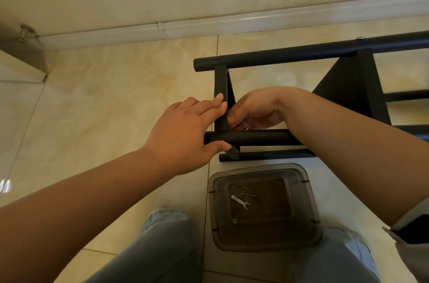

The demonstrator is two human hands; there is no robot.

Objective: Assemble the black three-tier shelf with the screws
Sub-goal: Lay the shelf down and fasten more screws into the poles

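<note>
The black shelf frame (278, 54) lies on its side on the tiled floor, its round posts running left to right. My left hand (185, 129) grips the end of the near black post (255, 137), thumb under it and fingertips against the flat black shelf panel (220, 88). My right hand (253, 110) reaches in behind that panel at the joint, fingers curled around something small that I cannot make out. A silver screw head (360, 38) shows on the far post.
A grey plastic bin (264, 210) stands on the floor between my knees, with a small silver wrench (240, 201), a thin pin and a washer inside. The wall and white baseboard (209, 25) run behind the frame. A second shelf panel (352, 88) stands at the right.
</note>
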